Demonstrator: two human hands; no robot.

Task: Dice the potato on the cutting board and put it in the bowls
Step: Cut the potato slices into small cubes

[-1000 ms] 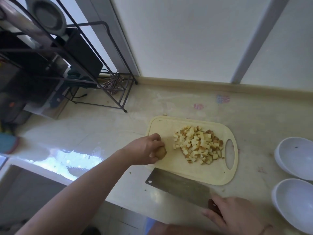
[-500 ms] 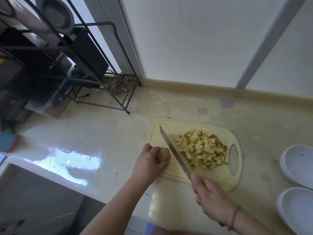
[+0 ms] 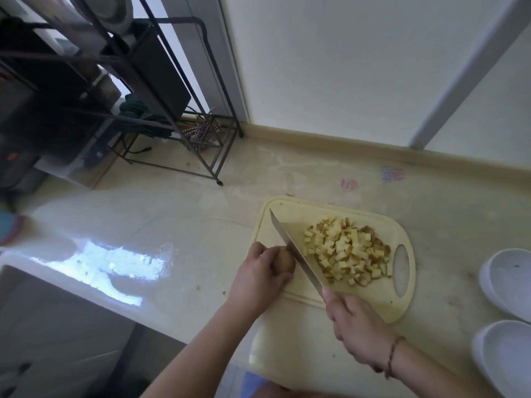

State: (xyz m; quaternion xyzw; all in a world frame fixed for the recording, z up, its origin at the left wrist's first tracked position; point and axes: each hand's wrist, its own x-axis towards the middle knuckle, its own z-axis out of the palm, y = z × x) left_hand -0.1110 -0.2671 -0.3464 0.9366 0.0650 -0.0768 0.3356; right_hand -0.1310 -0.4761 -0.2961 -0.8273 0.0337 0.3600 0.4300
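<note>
A pale yellow cutting board [image 3: 287, 216] lies on the counter with a pile of diced potato [image 3: 346, 249] on its right half. At the board's left edge my left hand [image 3: 255, 275] grips a brown potato piece [image 3: 284, 262]. My right hand [image 3: 355, 326] holds the handle of a cleaver [image 3: 296, 254], whose blade stands edge-down against the right side of the potato piece. Two white bowls, the upper bowl [image 3: 508, 280] and the lower bowl [image 3: 502, 357], sit empty at the right.
A black metal rack [image 3: 161, 90] with appliances stands at the back left of the counter. A sink [image 3: 43, 326] opens at the lower left. The wall and a beige backsplash [image 3: 373, 146] run behind the board.
My right hand picked the cleaver up from the counter's front and brought it over the board; the blade now sits against the potato piece. My left hand kept hold of the potato.
</note>
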